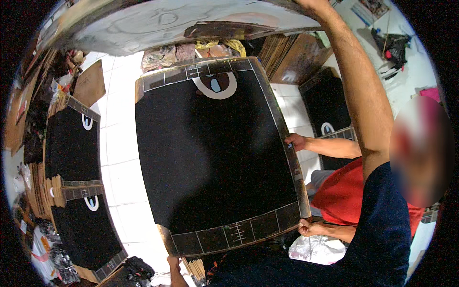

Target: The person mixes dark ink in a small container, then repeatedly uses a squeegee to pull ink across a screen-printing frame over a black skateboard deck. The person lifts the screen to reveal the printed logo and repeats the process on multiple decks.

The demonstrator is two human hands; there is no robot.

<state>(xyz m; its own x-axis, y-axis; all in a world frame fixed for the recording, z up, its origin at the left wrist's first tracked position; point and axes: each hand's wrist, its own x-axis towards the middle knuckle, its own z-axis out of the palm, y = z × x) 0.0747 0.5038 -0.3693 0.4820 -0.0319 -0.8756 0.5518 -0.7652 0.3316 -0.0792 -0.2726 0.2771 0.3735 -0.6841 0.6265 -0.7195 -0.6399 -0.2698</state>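
Observation:
A large black fabric panel (210, 158) lies on a board with dark, grid-marked borders (239, 234). Near its far edge is a printed eye shape (222, 88) with a white ring, brown and light blue. My raised right arm reaches to the top of the view, where my right hand (311, 4) grips the rim of a tilted pale screen frame (138, 28); its fingers are partly cut off. At the board's near left corner my left hand (175, 264) is closed around the edge, its fingers partly hidden. A co-worker's hands (297, 142) hold the board's right side.
More black panels with eye prints lie at the left (74, 143) and at the right (330, 105). Stacked brown boards (287, 57) lean at the back. The co-worker in a red shirt (339, 193) is close on the right. A white bag (318, 248) sits below their hand.

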